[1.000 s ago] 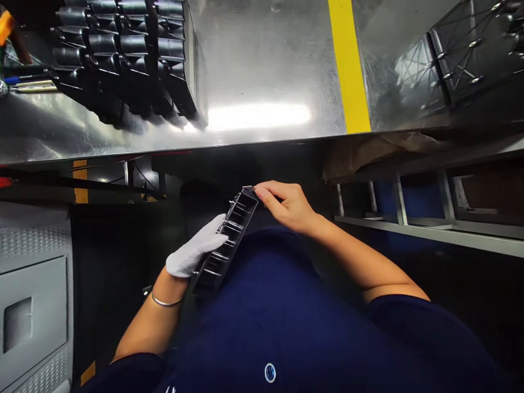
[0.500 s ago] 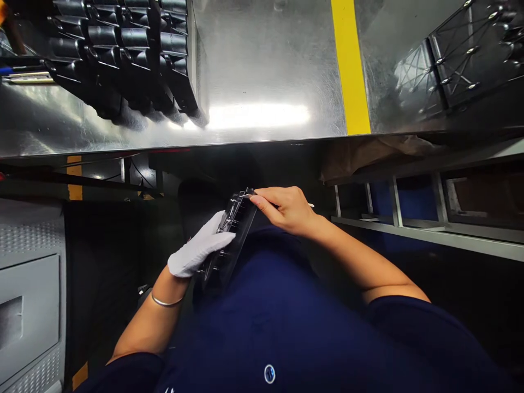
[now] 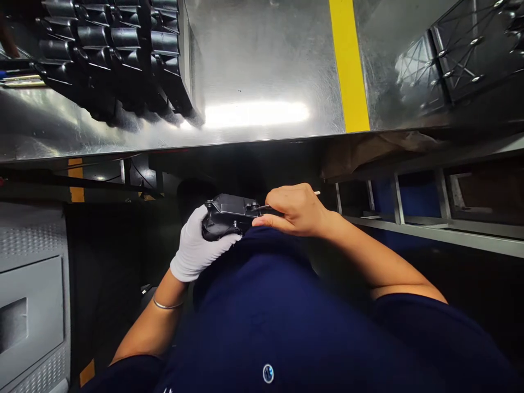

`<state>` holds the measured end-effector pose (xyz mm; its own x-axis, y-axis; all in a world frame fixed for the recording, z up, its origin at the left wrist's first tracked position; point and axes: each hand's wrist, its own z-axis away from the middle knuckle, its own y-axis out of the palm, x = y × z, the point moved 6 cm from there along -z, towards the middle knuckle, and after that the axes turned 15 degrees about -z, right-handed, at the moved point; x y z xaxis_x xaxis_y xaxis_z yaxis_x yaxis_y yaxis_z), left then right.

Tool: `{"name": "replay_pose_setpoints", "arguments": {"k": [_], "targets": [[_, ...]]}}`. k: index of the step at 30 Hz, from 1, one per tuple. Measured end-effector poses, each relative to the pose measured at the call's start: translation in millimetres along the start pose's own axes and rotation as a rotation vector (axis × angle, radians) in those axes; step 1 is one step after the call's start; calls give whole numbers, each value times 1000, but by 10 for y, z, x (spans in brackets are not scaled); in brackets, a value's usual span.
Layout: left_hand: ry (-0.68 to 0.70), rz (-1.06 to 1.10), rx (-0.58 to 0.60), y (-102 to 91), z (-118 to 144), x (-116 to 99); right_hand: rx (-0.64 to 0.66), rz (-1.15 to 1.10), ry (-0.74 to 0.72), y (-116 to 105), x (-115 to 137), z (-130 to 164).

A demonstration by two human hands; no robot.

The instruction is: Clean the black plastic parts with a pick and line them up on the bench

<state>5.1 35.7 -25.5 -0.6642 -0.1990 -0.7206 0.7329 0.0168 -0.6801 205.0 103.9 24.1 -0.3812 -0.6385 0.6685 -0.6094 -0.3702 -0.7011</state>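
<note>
A black plastic moulded part point(image 3: 229, 214) lies across my lap, just below the edge of a shiny metal table. My left hand point(image 3: 196, 246), in a white glove, grips its left end from below. My bare right hand point(image 3: 295, 210) pinches its right end and also holds a thin pale stick that pokes out past the knuckles. The part now shows its solid outer side; its ribbed face is hidden.
A steel table point(image 3: 262, 71) with a yellow stripe point(image 3: 347, 65) fills the top. A stack of black ribbed parts point(image 3: 118, 54) sits on its left, a black wire-framed tray point(image 3: 475, 49) on its right. A grey cabinet point(image 3: 33, 305) stands at left, a metal rack point(image 3: 429, 218) at right.
The black part has been turned over in both hands, from lying lengthwise with its ribbed face up to lying crosswise with its solid side showing. My left hand shifted to its end.
</note>
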Motion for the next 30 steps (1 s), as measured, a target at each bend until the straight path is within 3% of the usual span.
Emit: {"name": "replay_pose_setpoints", "arguments": {"k": [5,11,17,20,26,30], "targets": [[-16,48,37,9,-36,6,-28,53,-134,-36,81,15],[71,58,161,62,-41,-18,54,79,-168,9,89,24],[85,51,256,89,-42,-39,50,68,-211,-8,118,30],[45,72,260,77,-69,-61,74,63,-212,4,131,31],[-9,81,265,73,-93,-83,-34,48,-226,-32,156,25],[-86,143,270,129,-71,-72,-71,-96,-264,-20,168,40]]}}
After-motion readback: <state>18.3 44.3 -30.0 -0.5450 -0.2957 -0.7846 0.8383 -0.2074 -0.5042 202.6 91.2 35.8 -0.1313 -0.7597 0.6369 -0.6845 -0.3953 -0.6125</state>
